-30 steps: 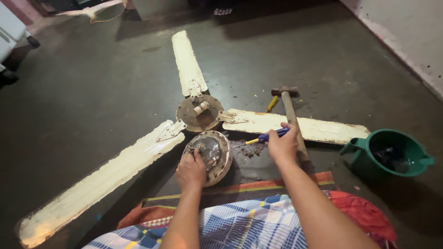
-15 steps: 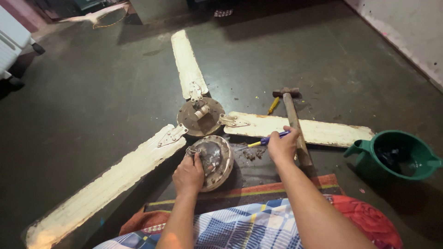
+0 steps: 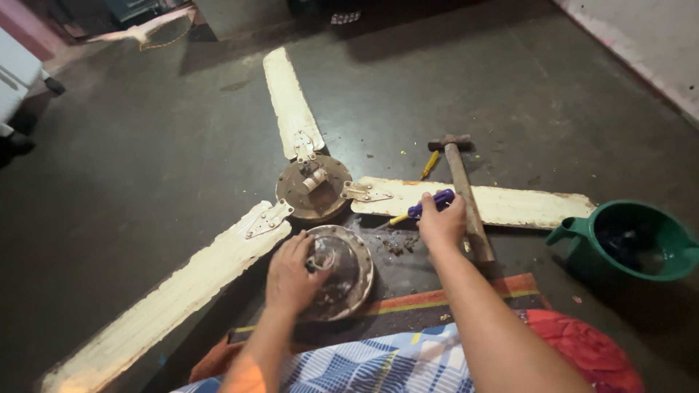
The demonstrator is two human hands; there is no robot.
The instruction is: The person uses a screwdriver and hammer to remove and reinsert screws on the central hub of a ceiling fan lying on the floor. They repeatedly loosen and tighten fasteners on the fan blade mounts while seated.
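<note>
Sprawling across the dark floor [image 3: 145, 160], a three-bladed ceiling fan [image 3: 313, 188], cream blades chipped, lying just beyond both grips. Sitting well off to the right of the right grip, a green jug [image 3: 633, 240]. Lying just right of that grip, a wooden-handled hammer [image 3: 466, 196]. Resting under the left hand [image 3: 291, 273], a round metal motor cover [image 3: 342, 273], fingers curling over its rim. Closing around a purple-and-yellow screwdriver [image 3: 426, 206], the right hand [image 3: 443, 224], tip pointing left toward the cover.
</note>
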